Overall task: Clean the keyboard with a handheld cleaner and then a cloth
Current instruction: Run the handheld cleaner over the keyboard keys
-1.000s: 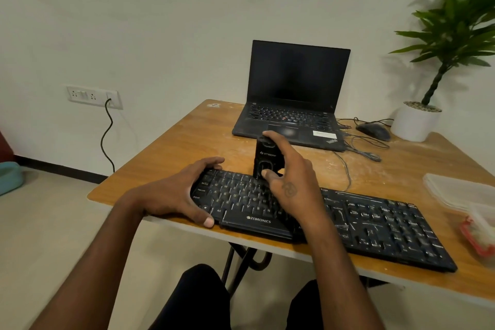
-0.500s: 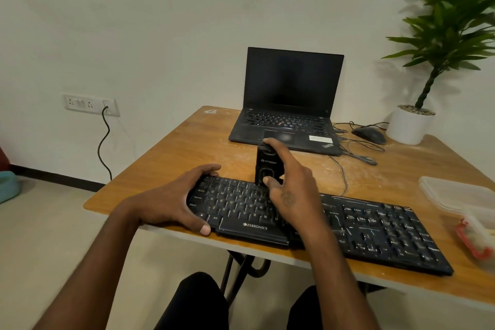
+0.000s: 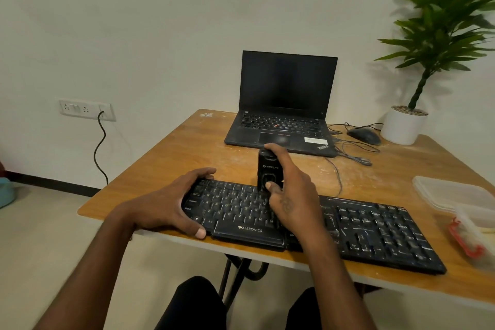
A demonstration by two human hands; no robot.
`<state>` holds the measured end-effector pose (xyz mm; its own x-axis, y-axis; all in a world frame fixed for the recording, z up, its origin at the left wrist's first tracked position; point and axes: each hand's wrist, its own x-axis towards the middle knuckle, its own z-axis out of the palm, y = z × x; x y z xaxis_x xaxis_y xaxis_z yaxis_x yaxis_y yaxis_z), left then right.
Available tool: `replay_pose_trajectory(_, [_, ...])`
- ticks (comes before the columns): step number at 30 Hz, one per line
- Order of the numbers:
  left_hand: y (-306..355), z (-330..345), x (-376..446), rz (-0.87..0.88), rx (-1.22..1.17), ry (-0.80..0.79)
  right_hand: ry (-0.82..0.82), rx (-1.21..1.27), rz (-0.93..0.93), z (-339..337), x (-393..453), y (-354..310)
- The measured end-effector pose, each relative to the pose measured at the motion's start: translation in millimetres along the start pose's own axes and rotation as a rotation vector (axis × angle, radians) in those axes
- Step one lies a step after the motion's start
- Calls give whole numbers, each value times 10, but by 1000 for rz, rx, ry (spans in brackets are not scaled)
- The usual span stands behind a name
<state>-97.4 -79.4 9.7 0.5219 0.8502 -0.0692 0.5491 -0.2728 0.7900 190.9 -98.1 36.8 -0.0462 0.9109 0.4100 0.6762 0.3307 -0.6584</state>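
A long black keyboard lies along the near edge of the wooden table. My left hand grips the keyboard's left end, thumb on the front edge and fingers over the back. My right hand holds a small black handheld cleaner upright, its lower end on the upper key rows near the keyboard's middle. The forefinger lies over the cleaner's top and the thumb presses its front. No cloth shows plainly.
An open black laptop stands behind the keyboard. A mouse with loose cables and a potted plant sit at the back right. Clear plastic containers and a red-edged bag lie at the right edge.
The camera has tilted, so the scene sits lower in view. Both hands keep their grip, and the cleaner stays at nearly the same spot on the keys.
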Motion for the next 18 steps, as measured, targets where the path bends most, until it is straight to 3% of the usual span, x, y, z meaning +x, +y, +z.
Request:
replay_pose_trajectory(7, [-4, -9, 5, 7, -1, 1, 68, 83, 106, -288, -112, 250])
replay_pose_trajectory(12, [-7, -13, 5, 6, -10, -6, 167, -40, 153, -363, -124, 327])
replay_pose_trajectory(18, [2, -3, -1, 6, 1, 0, 60, -24, 31, -167, -101, 150])
